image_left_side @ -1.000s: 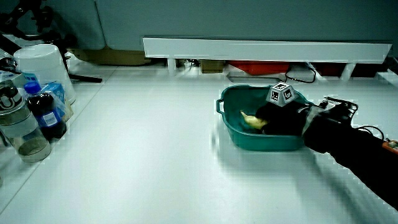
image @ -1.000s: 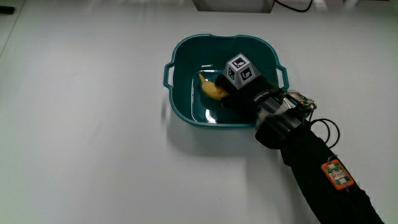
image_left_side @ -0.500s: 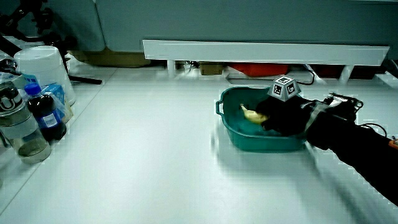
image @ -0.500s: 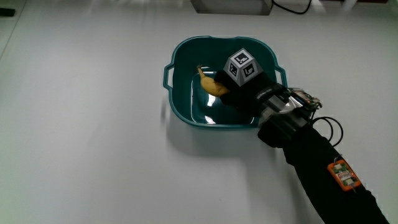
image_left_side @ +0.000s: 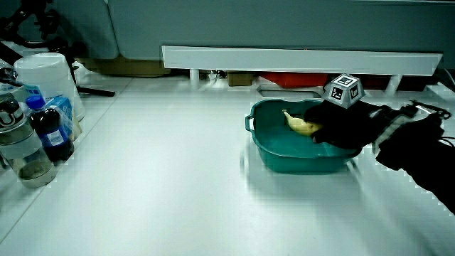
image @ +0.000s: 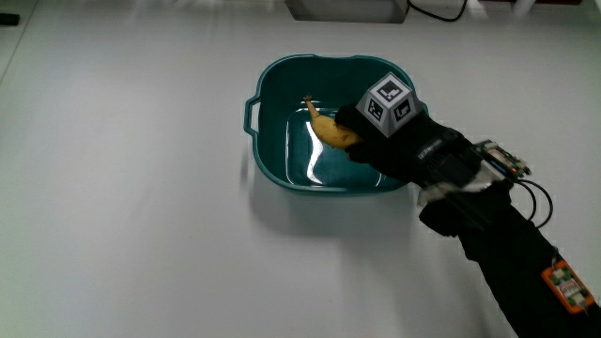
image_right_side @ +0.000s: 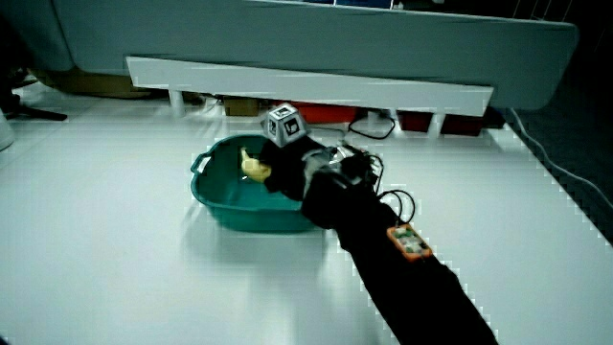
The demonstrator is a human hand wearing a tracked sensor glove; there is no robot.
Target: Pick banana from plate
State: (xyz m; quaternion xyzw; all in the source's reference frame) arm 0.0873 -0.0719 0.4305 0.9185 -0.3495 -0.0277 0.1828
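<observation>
A yellow banana (image: 329, 130) is held above the floor of a teal basin (image: 272, 160) with two handles. The gloved hand (image: 394, 141) is shut on the banana's thicker end, its patterned cube (image: 388, 101) facing up. In both side views the banana (image_left_side: 301, 126) (image_right_side: 253, 166) hangs at about rim height inside the basin (image_left_side: 284, 158) (image_right_side: 230, 211), with the hand (image_left_side: 345, 121) (image_right_side: 292, 168) over the basin's edge. The forearm reaches across the rim toward the person.
Bottles (image_left_side: 43, 131) and a white container (image_left_side: 46, 75) stand at the table's edge. A low white partition (image_left_side: 298, 58) runs across the table, with cables (image_right_side: 369, 123) by it. A white box (image: 347, 7) sits farther from the person than the basin.
The hand has risen with the banana, lifting it off the basin's floor, and has drawn back toward the basin's rim. The basin has stayed in place.
</observation>
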